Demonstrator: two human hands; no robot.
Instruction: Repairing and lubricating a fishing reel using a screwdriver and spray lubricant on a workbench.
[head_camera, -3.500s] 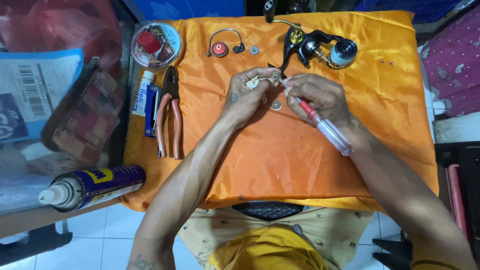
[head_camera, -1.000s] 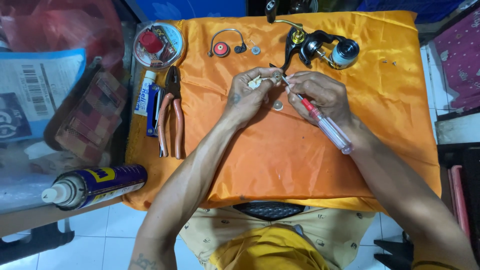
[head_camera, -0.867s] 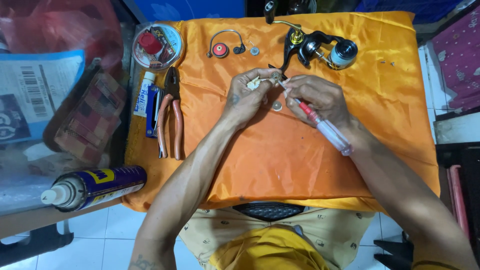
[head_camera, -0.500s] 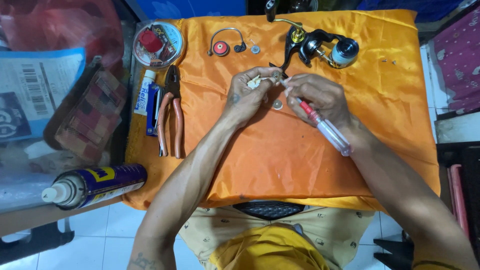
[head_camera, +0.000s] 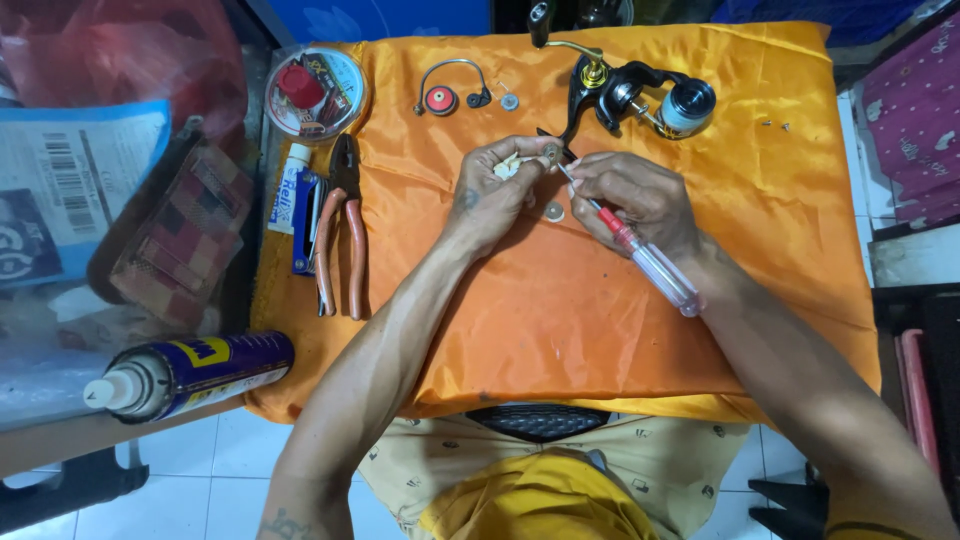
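Two hands are working over the orange cloth (head_camera: 560, 320): one left hand (head_camera: 490, 195) and one right hand (head_camera: 640, 195), which is holding one screwdriver (head_camera: 650, 262). One fishing reel (head_camera: 640, 95), one pair of pliers (head_camera: 342, 225), one spray can (head_camera: 190, 372) and one round plastic box (head_camera: 315, 92) are lying around them. One wire bail arm (head_camera: 450, 85), one small tube (head_camera: 287, 185) and two small washers, (head_camera: 510, 101) and (head_camera: 553, 211), are also lying there.
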